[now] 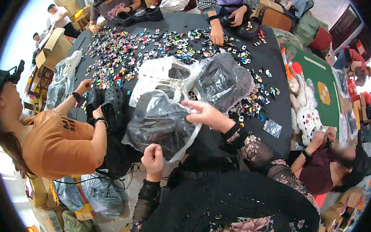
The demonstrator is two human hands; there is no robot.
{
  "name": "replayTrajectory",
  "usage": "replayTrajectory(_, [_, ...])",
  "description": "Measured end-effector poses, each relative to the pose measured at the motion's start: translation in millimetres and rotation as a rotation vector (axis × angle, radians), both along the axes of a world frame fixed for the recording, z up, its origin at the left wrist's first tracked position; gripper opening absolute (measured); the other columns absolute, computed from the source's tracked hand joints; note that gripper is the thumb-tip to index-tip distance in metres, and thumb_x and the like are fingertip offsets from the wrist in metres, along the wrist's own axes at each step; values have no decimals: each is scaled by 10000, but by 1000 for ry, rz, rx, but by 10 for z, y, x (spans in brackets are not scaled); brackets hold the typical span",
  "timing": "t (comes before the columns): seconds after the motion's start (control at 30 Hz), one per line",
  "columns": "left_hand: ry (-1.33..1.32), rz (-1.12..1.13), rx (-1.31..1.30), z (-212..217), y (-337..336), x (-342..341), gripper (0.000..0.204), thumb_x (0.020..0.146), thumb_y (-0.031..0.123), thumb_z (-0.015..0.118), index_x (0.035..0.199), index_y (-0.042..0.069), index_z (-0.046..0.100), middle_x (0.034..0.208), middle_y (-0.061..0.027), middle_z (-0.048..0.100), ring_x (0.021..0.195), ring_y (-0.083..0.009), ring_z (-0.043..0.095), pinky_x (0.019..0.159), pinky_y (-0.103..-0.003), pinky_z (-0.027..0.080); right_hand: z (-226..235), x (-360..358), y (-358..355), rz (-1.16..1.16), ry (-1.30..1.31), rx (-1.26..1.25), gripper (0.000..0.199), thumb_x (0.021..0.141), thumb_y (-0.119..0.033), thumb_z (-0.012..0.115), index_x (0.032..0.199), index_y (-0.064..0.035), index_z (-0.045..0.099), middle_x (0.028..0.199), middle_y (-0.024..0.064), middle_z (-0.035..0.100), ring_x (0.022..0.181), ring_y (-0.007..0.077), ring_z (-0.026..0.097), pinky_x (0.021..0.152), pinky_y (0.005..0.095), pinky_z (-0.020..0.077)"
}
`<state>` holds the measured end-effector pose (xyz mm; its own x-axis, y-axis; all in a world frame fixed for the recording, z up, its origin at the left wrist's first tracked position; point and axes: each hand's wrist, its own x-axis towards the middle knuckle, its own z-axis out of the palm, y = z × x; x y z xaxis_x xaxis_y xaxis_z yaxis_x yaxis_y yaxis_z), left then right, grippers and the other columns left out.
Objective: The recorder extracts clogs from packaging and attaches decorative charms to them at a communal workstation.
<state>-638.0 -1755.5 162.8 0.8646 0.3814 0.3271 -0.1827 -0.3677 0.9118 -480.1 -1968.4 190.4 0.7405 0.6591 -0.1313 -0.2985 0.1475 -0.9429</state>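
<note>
A clear plastic bag [158, 121] with dark clogs inside lies at the near edge of the black table, right in front of me. My left hand [153, 160] is closed at the bag's lower left, its fingers pinched on the plastic edge. At the bag's upper right rests my right hand [208, 116], thumb and forefinger stretched out and apart, touching the plastic. Just behind sits a bag of white clogs [162, 77], partly covered by the front bag. Another bagged dark pair [223, 80] lies beside it, to the right.
Small colourful shoe charms [119, 56] are strewn over the black table [271, 65]. A person in orange [65, 143] handles black clogs [112, 99] at the left. Two people work across the table. At right, another person holds a white clog [309, 124] near a green table [318, 84].
</note>
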Motion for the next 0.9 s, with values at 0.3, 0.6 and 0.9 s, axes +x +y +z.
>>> replayTrajectory(0.3, [185,-424,-46,-305,-390,704,224,816,54,614,1024,-19,572,803,-118,652,683,-145,632,611,-266,487,-42,795,-141,-450,229,180,310,856,-198,620,1130,-71,549,910,21,627,805,138,596,684,280,475])
replayTrajectory(0.6, [587,-1043,197,95,-107,672,306,805,76,625,1092,-15,576,907,-186,648,733,-213,669,663,-311,507,-566,-159,-402,-573,81,-219,462,823,-238,668,1168,32,520,943,47,615,845,120,578,674,261,478])
replayTrajectory(0.9, [529,-953,348,31,391,669,225,812,84,606,1015,-11,589,872,-187,638,769,-303,639,681,-353,491,-950,-824,-194,-199,217,-624,312,820,-281,631,963,-4,627,800,34,642,660,122,600,559,264,484])
